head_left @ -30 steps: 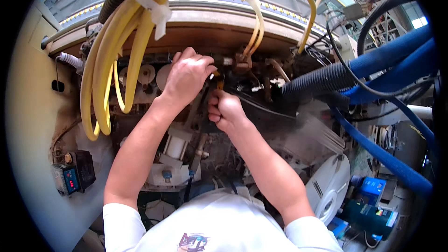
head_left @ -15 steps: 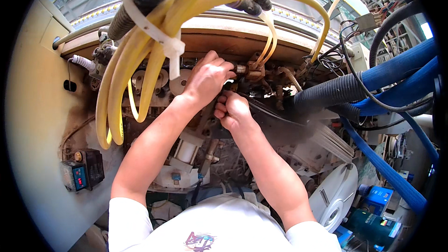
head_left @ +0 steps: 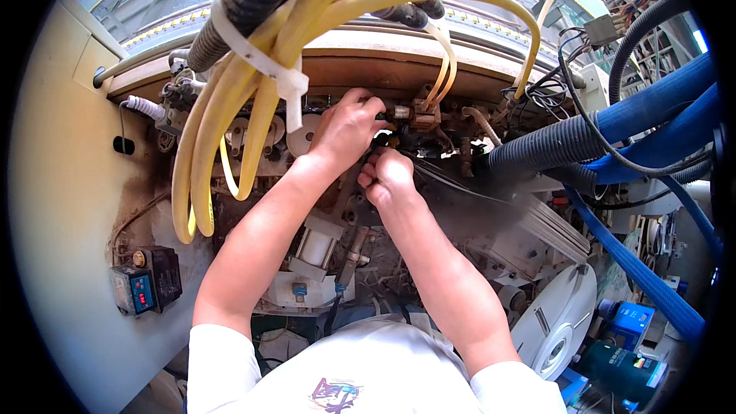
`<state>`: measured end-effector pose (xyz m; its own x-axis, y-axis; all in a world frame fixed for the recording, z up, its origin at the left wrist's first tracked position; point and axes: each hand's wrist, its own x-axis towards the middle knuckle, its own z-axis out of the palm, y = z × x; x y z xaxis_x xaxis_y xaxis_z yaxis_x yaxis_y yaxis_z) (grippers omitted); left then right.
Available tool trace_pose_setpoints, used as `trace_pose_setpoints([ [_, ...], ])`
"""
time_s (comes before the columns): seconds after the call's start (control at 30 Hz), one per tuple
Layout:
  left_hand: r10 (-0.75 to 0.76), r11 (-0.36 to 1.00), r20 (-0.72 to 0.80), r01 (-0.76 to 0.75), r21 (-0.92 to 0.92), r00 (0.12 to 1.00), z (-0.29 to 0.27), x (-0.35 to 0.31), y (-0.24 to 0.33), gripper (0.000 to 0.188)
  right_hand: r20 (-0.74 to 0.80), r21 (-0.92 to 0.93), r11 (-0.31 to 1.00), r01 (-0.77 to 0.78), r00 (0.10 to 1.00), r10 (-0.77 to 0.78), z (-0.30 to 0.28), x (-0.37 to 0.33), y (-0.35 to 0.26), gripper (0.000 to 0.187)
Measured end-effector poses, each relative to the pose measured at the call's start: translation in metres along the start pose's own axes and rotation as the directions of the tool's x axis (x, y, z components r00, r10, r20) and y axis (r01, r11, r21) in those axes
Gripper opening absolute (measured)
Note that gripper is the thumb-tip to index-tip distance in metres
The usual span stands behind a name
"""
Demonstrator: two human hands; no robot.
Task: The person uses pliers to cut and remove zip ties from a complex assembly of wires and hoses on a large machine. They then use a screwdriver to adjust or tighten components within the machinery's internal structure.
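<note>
Small part: a dark fitting with a yellow patch sits between the two hands, under the machine's front beam, its shape mostly hidden.
Left hand: the left hand reaches in from above, fingers curled; what its grip pinches, if anything, cannot be told.
Right hand: the right hand is just below, fingers folded inward, thumb side toward the fitting; its contact is hidden, so its grip cannot be told.
Writing: red digits glow on a blue-faced control box; print on the green motor is too small to read; the white shirt bears a multicoloured design.
Machine bay: dusty, holding a pale cylinder.
Hoses: smooth yellow loops under a white plastic tie; ribbed black sleeve around blue hose.
</note>
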<state>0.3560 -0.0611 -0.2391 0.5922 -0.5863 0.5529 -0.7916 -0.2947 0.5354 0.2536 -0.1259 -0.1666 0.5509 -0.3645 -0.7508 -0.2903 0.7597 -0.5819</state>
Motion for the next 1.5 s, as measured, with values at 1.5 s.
trace_pose_setpoints([
  [1.5,-0.091,0.972,0.045,0.079,0.220,0.995,-0.023,0.005,0.056,0.022,-0.022,0.070,0.984,-0.165,0.986,0.167,-0.020,0.026,-0.005,0.017],
])
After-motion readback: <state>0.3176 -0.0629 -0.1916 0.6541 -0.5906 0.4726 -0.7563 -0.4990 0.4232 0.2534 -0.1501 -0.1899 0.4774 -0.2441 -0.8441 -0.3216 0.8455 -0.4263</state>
